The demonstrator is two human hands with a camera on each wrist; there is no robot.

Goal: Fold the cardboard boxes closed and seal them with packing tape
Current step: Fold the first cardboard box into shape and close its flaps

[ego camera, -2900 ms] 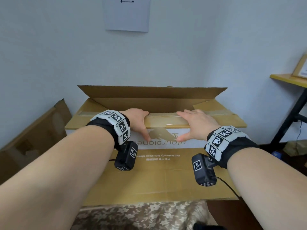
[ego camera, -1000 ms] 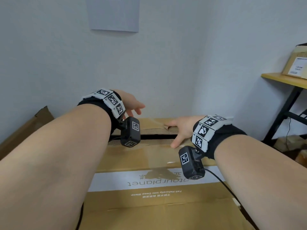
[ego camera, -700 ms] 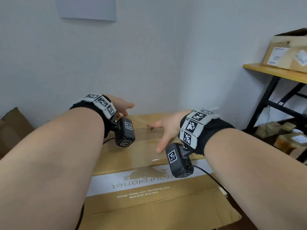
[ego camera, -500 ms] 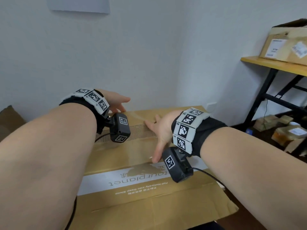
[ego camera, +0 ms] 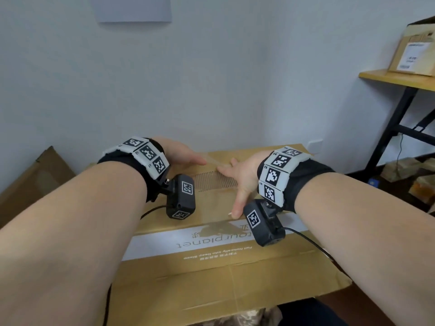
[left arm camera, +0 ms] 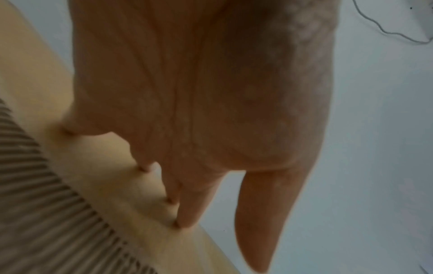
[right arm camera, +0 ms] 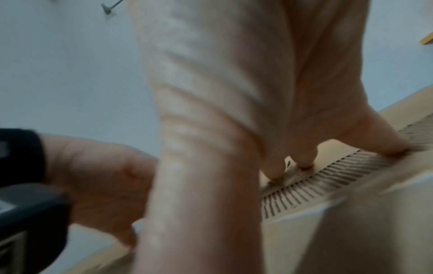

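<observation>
Left hand [ego camera: 181,154]: flat, fingers straight, tips pressing the far top flap of the large brown cardboard box [ego camera: 211,260]; thumb free in the air in the left wrist view. Right hand [ego camera: 240,177]: spread open, palm down, fingertips [right arm camera: 304,163] on the same flap beside a patch of stripped, ribbed corrugation [ego camera: 216,182]; thumb lies on the near flap. The two hands sit close together, tips nearly meeting, neither clamped on anything.

Box fills the frame from centre to 6 o'clock, flaps folded down, top closed. A white printed band [ego camera: 211,241] with grey lettering crosses the near flap; creases and old glossy tape marks show on the brown surface.

Room: pale blue-grey wall [ego camera: 211,78] behind; white paper sheet [ego camera: 134,8] at 12 o'clock. Flattened brown cardboard [ego camera: 35,180] leans at 9 o'clock. Wooden shelf on black metal frame [ego camera: 400,81] at 2 o'clock, carrying a labelled carton [ego camera: 414,52]. Patterned fabric [ego camera: 256,316] shows under the box at 6 o'clock.
</observation>
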